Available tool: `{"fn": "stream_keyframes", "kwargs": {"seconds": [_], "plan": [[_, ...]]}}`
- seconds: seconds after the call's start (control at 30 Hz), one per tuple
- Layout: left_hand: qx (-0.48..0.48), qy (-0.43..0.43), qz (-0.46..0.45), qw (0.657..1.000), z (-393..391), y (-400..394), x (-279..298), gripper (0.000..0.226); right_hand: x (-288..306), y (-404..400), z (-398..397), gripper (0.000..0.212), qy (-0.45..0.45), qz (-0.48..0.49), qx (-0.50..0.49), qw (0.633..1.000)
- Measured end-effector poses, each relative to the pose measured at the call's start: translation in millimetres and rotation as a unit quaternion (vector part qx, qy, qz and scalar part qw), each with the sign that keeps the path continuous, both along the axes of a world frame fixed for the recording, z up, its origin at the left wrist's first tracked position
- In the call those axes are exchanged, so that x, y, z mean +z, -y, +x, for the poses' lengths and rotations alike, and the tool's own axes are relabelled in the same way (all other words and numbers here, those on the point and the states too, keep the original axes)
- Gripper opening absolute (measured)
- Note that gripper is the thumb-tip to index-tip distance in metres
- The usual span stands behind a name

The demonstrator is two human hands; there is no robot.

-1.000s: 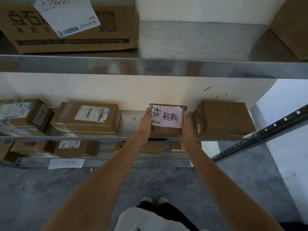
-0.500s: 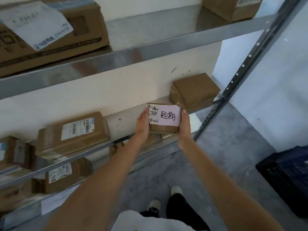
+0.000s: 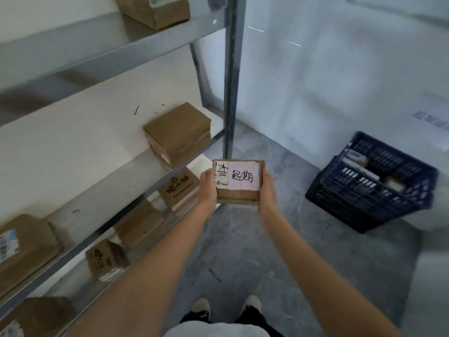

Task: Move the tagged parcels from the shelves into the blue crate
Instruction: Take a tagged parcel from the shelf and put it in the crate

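A small brown cardboard parcel (image 3: 239, 194) with a pink handwritten tag on top is held in the air in front of me, clear of the shelf. My left hand (image 3: 207, 188) grips its left side and my right hand (image 3: 267, 189) grips its right side. The blue crate (image 3: 371, 181) stands on the floor to the right, near the white wall, with several parcels inside it. The metal shelves (image 3: 102, 52) run along the left.
Brown boxes remain on the shelves: one (image 3: 178, 133) at the middle shelf's right end, one (image 3: 178, 188) printed box below it, others further left. A grey upright post (image 3: 232, 76) ends the rack. Grey floor (image 3: 279, 251) lies between me and the crate.
Both hands lifted the tagged parcel off the middle shelf and carried it right, away from the rack. My view turned right, bringing the blue crate fully into sight.
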State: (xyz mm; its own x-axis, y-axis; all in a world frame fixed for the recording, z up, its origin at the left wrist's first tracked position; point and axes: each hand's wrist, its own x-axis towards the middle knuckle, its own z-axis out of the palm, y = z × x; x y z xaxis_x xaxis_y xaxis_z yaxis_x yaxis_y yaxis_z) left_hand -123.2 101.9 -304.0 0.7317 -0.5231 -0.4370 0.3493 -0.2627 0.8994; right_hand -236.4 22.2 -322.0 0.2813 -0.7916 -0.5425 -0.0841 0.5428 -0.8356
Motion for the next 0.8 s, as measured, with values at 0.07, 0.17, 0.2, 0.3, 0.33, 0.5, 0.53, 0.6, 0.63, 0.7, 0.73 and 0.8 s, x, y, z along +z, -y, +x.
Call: {"fn": "stream_keyframes", "kwargs": {"seconds": [0.07,0.17,0.2,0.3,0.33,0.5,0.53,0.6,0.63,0.7,0.73,0.8], "plan": [[-0.029,0.014,0.022,0.999,-29.8,32.4,0.1,0.028,2.2,25.1,-32.4,0.066,-0.011,0.0,-0.027,1.0],[-0.081,0.027,0.024,0.996,-72.2,78.0,-2.7,0.024,-8.4,66.6,-77.9,0.084,-0.037,0.03,-0.093,0.995],[-0.094,0.029,0.024,0.995,-84.7,90.8,-4.0,0.023,-17.7,81.7,-92.5,0.088,-0.042,0.03,-0.104,0.993],[-0.146,0.04,0.024,0.988,-116.0,131.1,-7.5,0.03,-6.6,106.6,-128.0,0.079,-0.067,0.028,-0.141,0.987],[-0.167,0.048,0.023,0.985,-124.0,146.6,-9.8,0.037,-5.7,116.0,-139.3,0.072,-0.067,0.026,-0.152,0.986],[-0.268,0.054,0.052,0.961,-156.7,231.6,-29.0,0.054,-25.8,173.8,-184.4,0.083,-0.074,0.027,-0.227,0.971],[-0.287,0.054,0.05,0.955,-165.8,245.2,-21.9,0.05,-28.6,185.8,-192.6,0.081,-0.078,0.013,-0.237,0.968],[-0.331,0.045,0.035,0.942,-183.6,274.1,-15.1,0.04,-11.9,200.4,-209.7,0.078,-0.087,0.009,-0.257,0.962],[-0.354,0.036,0.033,0.934,-193.6,289.0,-13.7,0.037,-6.6,209.2,-221.0,0.073,-0.088,0.007,-0.267,0.96],[-0.401,0.032,0.038,0.915,-214.7,318.8,-21.4,0.038,-11.4,229.6,-250.3,0.053,-0.082,0.008,-0.288,0.954],[-0.423,0.029,0.041,0.905,-226.3,331.2,-25.2,0.04,-18.3,239.7,-265.4,0.048,-0.085,0.013,-0.296,0.951],[-0.454,0.005,0.053,0.889,-250.0,354.4,-31.7,0.043,-26.0,259.0,-288.7,0.048,-0.1,0.014,-0.306,0.947]]}}
